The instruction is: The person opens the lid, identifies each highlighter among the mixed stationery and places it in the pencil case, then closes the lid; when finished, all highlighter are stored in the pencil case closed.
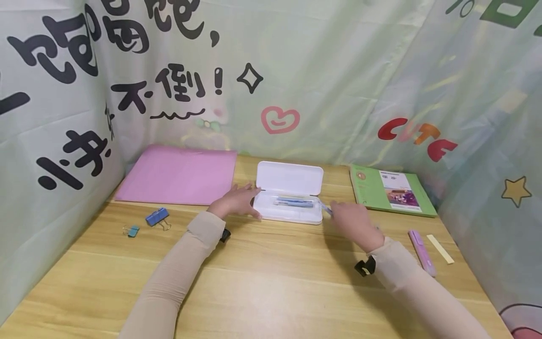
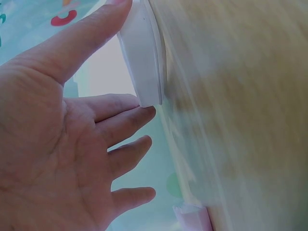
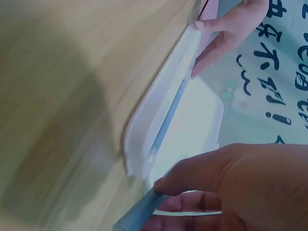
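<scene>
A white pencil case [image 1: 290, 178] lies with its lid raised at the back of the wooden table. Several slim blue and pale pens [image 1: 294, 203] rest in its tray. My left hand [image 1: 237, 201] spans the case's left end; in the left wrist view its thumb and fingertips touch opposite sides of the white case [image 2: 144, 57]. At the case's right end, my right hand [image 1: 353, 223] pinches a blue-grey pen [image 3: 137, 211] between thumb and fingers. The pen's tip end [image 1: 325, 208] is close to the tray's right edge; whether it touches cannot be told.
A pink folder [image 1: 182, 174] lies at the back left, with a blue binder clip [image 1: 157, 216] and a smaller teal clip [image 1: 133, 231] before it. On the right are a green book [image 1: 364, 188], a purple pen-like case [image 1: 422, 253] and a cream strip [image 1: 440, 248].
</scene>
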### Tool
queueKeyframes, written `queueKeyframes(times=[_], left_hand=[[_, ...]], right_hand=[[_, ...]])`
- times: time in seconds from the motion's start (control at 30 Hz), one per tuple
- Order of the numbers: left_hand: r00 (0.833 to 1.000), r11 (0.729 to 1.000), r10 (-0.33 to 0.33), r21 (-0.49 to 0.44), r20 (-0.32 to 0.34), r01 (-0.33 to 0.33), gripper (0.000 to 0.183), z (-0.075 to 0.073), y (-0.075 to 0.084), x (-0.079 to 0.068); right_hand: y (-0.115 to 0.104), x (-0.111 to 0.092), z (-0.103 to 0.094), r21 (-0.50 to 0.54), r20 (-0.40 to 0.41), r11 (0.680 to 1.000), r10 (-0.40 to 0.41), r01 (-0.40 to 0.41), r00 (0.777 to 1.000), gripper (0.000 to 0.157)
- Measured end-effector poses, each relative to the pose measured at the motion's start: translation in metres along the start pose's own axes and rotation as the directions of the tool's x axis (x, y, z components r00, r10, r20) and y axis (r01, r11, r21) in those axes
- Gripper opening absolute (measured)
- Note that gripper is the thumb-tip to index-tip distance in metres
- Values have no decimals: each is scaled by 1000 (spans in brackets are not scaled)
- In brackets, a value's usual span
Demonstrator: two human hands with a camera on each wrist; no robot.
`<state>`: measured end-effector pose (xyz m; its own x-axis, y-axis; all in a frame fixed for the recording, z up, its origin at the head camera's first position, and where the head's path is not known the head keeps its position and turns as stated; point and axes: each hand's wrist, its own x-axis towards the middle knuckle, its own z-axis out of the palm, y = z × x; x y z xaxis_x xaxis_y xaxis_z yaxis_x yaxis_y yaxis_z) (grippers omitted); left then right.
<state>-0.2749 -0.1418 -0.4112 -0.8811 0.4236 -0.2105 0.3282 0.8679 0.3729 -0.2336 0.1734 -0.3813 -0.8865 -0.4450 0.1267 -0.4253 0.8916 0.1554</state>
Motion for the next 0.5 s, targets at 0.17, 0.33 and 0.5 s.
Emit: queueKeyframes(times=[0.17,0.33,0.5], left_hand=[[1000,1000,1,-5,1,-1,98,1,0,0],[1000,1000,9,-5,5,-9,98,1,0,1],[1000,1000,6,1,0,-6,99,0,-1,0]], right_hand=[[-15,29,2,1,-7,1000,-9,9,1000,12],[-27,49,6,-6,-31,999,-49,49,998,11],[-35,64,12,-39,-126,989,-149,145,981,6]])
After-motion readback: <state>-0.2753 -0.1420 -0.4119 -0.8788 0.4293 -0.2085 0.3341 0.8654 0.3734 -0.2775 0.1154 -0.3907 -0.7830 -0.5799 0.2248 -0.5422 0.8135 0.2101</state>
